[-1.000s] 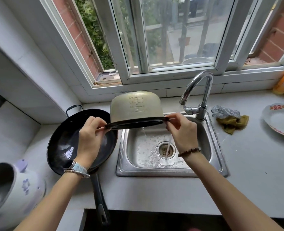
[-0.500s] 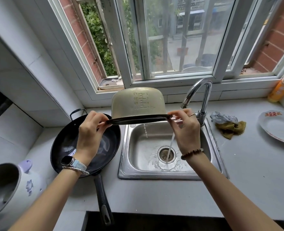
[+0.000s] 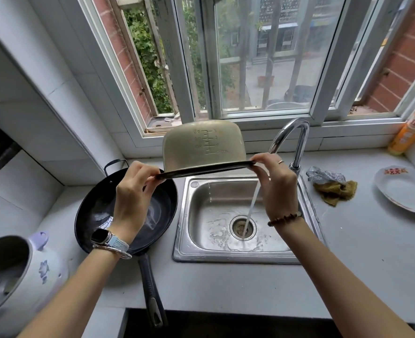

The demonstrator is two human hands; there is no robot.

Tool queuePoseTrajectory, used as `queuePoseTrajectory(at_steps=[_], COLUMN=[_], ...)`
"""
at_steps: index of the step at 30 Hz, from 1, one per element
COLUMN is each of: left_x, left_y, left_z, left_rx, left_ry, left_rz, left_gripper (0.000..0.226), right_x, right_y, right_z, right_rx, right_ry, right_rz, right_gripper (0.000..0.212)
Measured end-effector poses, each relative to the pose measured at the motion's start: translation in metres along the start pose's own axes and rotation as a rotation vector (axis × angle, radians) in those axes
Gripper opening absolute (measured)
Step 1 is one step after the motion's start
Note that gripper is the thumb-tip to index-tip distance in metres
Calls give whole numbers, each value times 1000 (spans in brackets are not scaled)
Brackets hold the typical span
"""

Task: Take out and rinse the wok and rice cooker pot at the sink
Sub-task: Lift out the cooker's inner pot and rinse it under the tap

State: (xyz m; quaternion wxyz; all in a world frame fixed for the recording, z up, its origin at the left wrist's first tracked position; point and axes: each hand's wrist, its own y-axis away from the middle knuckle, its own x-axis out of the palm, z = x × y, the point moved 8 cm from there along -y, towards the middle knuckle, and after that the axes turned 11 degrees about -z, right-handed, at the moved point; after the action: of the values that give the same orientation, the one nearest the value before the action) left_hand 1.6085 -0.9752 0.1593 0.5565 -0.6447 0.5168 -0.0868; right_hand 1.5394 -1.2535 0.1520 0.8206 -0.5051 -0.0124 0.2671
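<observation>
Fingers [image 3: 261, 160] of both the left hand [image 3: 131, 191] and right hand [image 3: 278, 189] pinch the rim of the rice cooker pot [image 3: 204, 145], still upside down above the sink [image 3: 226, 258]. Its runoff seems thinned to drips, so draining looks nearly done; the wok [image 3: 94, 215] sits just left.

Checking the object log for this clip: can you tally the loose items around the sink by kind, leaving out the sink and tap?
Pots and pans: 2 (rice cooker pot, wok)
Appliances: 1 (rice cooker)
Plates: 1 (plate)
Bottles: 1 (orange bottle)
Cleaning items: 2 (steel scourer, brown rag)
Total: 7
</observation>
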Motion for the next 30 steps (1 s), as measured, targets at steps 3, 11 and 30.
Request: queuePoseTrajectory(at_steps=[3, 11, 30], left_x=[6, 8, -2], left_y=[8, 18, 7], left_z=[3, 1, -14], left_rx=[-23, -76, -24], left_ry=[26, 44, 23], left_rz=[35, 42, 9], left_gripper=[12, 15, 13], right_x=[2, 1, -16], right_y=[1, 13, 1], right_z=[-5, -12, -3], right_rx=[1, 14, -22], right_ry=[13, 13, -29], right_rz=[16, 79, 39], right_gripper=[10, 11, 12])
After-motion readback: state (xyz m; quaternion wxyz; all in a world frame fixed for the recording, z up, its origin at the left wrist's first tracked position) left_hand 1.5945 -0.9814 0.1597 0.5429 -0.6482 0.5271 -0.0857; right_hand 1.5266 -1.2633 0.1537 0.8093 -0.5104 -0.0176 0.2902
